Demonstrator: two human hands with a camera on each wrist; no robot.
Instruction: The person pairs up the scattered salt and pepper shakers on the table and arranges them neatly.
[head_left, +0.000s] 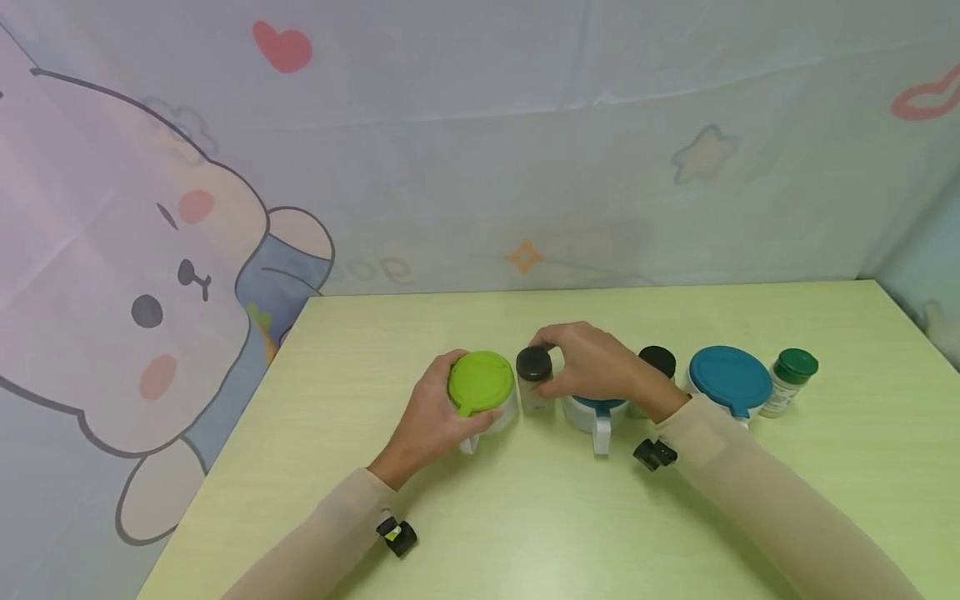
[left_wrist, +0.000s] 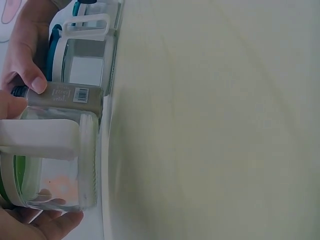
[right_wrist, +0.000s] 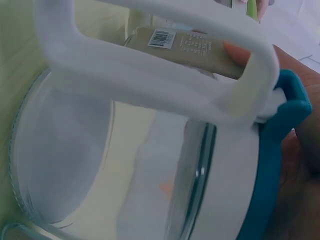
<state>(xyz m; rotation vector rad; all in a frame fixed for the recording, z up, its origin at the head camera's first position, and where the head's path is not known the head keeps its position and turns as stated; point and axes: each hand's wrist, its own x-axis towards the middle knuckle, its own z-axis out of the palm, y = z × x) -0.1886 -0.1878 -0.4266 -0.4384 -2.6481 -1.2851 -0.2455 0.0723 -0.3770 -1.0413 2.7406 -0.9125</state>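
My left hand (head_left: 431,419) grips a glass jar with a lime-green lid (head_left: 482,382) and a white handle, thumb on the near side. Just right of it, my right hand (head_left: 596,364) pinches a small spice bottle (head_left: 535,385) with a black cap, fingers behind and thumb in front. The bottle's grey-brown label (left_wrist: 65,97) with a barcode faces the left wrist camera, close beside the green-lidded jar. Under my right hand stands a blue-lidded glass jar (right_wrist: 150,165), its white handle toward me; the hand and wrist partly cover its lid.
To the right, in the same row, are another black-capped bottle (head_left: 657,360), a second blue-lidded jar (head_left: 730,377) and a green-capped bottle (head_left: 793,379). My right forearm passes in front of some of them. A printed cloth (head_left: 480,150) hangs behind the pale wooden table (head_left: 495,533).
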